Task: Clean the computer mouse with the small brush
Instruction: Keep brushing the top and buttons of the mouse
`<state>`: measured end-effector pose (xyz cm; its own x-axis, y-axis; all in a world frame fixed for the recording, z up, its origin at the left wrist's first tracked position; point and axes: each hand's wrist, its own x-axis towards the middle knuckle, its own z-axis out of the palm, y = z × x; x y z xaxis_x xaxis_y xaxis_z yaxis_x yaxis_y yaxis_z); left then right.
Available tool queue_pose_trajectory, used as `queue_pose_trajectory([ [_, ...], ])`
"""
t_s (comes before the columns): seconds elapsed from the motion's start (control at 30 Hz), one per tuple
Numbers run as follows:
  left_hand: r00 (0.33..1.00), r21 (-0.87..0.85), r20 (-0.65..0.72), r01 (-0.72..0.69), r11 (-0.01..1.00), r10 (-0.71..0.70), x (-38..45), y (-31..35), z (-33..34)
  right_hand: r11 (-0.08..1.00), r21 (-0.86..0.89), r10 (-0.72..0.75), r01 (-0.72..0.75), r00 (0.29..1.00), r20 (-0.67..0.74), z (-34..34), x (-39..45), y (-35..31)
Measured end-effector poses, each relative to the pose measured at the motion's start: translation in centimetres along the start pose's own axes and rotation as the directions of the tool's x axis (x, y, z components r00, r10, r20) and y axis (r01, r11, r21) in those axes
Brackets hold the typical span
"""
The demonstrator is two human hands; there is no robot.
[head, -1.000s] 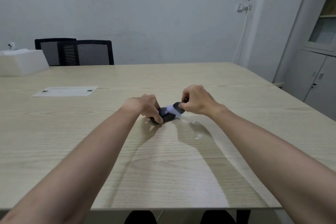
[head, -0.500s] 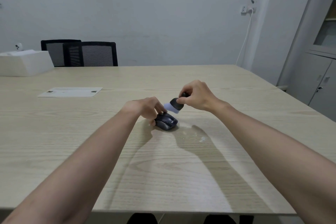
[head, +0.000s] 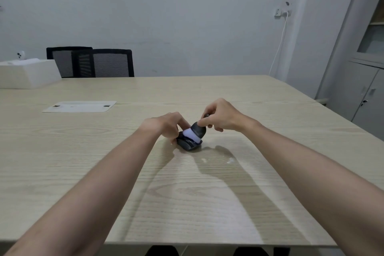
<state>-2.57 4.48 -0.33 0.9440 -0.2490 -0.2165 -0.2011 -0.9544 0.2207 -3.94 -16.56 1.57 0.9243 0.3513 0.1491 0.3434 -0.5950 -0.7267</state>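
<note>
Nearest the camera, two bare forearms reach out over the pale wood table (head: 207, 203), and a couple of small white flecks (head: 230, 160) lie on it just right of the computer mouse (head: 188, 144), which sits on the tabletop at about its middle. The left hand (head: 166, 125) grips the mouse's left side with curled fingers, steadying it; the right hand (head: 220, 117) pinches the dark handle of the small brush (head: 196, 132), whose pale bristles press down on the mouse's top. The likely slip from here: a hard stroke could push the mouse out from under the steadying fingers, or merely flick dust onto the table — the flecks hint at that. Beyond the mouse and to its left lie a flat white panel (head: 80, 106) and, further, a white box (head: 29, 74); behind them stand two black mesh chairs (head: 91, 62). No brand or writing is legible anywhere — the mouse is too small to read.
</note>
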Motion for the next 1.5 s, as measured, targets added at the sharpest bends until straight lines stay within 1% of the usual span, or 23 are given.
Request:
queue_pose_trajectory([
  [0.13,0.999,-0.041,-0.013,-0.032,0.999,0.032,0.4,-0.4,0.5,0.982,-0.186,0.012,-0.025,0.998,-0.067,-0.9,0.3,0.6],
  [0.17,0.999,-0.049,-0.013,-0.03,0.998,0.03,0.4,-0.5,0.5,0.981,-0.19,0.012,-0.027,0.997,-0.083,-1.1,0.3,0.7],
  [0.27,1.0,-0.061,-0.023,-0.009,0.998,0.008,0.2,-0.1,0.4,0.999,-0.035,0.007,-0.011,0.995,-0.104,-0.9,0.1,0.2],
  [0.33,0.999,-0.114,-0.036,0.009,0.993,-0.014,0.1,0.2,0.6,1.0,0.029,0.01,-0.008,0.998,-0.07,-0.5,-0.1,-0.1],
  [0.4,0.99,-0.15,-0.117,0.066,0.987,-0.084,0.2,0.4,0.8,1.0,-0.009,0.021,-0.021,0.999,-0.041,-0.1,-0.2,0.0],
  [0.47,0.967,-0.204,-0.168,0.153,0.967,-0.189,0.1,0.7,0.9,0.997,-0.07,0.036,-0.042,0.996,-0.082,-0.1,0.1,0.4],
  [0.5,0.962,-0.239,-0.158,0.182,0.954,-0.224,-0.1,1.1,0.9,0.995,-0.086,0.039,-0.049,0.992,-0.117,-0.3,0.2,0.6],
  [0.57,0.956,-0.312,-0.087,0.239,0.919,-0.279,-0.3,1.6,0.5,0.995,-0.083,0.035,-0.049,0.985,-0.168,-0.6,0.4,0.8],
  [0.6,0.949,-0.338,-0.045,0.278,0.899,-0.311,-0.4,1.9,0.4,0.997,-0.068,0.033,-0.045,0.984,-0.176,-0.6,0.5,0.8],
  [0.67,0.937,-0.385,0.007,0.324,0.864,-0.349,-0.7,2.6,0.4,0.999,-0.024,0.028,-0.032,0.989,-0.148,-0.5,0.3,0.6],
  [0.77,0.934,-0.418,0.037,0.337,0.844,-0.355,-0.4,3.5,0.6,0.999,-0.019,0.035,-0.037,0.995,-0.094,0.0,0.2,0.7],
  [0.9,0.93,-0.408,0.067,0.356,0.841,-0.361,0.3,2.9,1.0,0.989,-0.127,0.058,-0.074,0.99,-0.129,-0.3,0.7,1.4],
  [0.93,0.932,-0.405,0.075,0.354,0.843,-0.355,0.3,2.7,1.0,0.99,-0.117,0.063,-0.08,0.988,-0.141,-0.4,0.8,1.4],
  [1.0,0.937,-0.41,0.077,0.342,0.845,-0.341,0.2,2.6,1.0,0.996,-0.035,0.075,-0.082,0.984,-0.164,-0.5,0.7,1.3],
  [1.1,0.948,-0.45,0.062,0.306,0.839,-0.313,0.0,2.8,1.2,0.995,0.066,0.088,-0.08,0.989,-0.123,-0.3,0.5,1.2],
  [1.2,0.95,-0.47,0.059,0.298,0.831,-0.308,0.3,2.6,1.5,0.994,0.046,0.101,-0.098,0.991,-0.091,0.2,0.4,1.6],
  [1.3,0.955,-0.505,0.077,0.286,0.815,-0.287,0.3,2.3,1.6,0.994,-0.015,0.107,-0.109,0.986,-0.127,-0.1,0.4,2.1],
  [1.33,0.958,-0.518,0.079,0.275,0.81,-0.275,0.3,2.2,1.6,0.994,-0.01,0.108,-0.11,0.984,-0.139,-0.4,0.4,2.1],
  [1.37,0.962,-0.536,0.079,0.261,0.803,-0.26,0.2,2.2,1.7,0.994,0.031,0.111,-0.107,0.985,-0.136,-0.6,0.4,2.1],
  [1.43,0.968,-0.573,0.091,0.242,0.783,-0.232,0.1,2.1,1.7,0.977,0.191,0.117,-0.099,0.989,-0.087,-0.9,0.4,2.2],
  [1.47,0.97,-0.583,0.101,0.238,0.777,-0.222,0.0,2.0,1.7,0.965,0.245,0.116,-0.099,0.992,-0.056,-0.8,0.3,2.1],
  [1.5,0.971,-0.587,0.111,0.237,0.774,-0.213,0.1,1.9,1.7,0.962,0.255,0.111,-0.1,0.993,-0.028,-0.6,0.2,2.2],
])
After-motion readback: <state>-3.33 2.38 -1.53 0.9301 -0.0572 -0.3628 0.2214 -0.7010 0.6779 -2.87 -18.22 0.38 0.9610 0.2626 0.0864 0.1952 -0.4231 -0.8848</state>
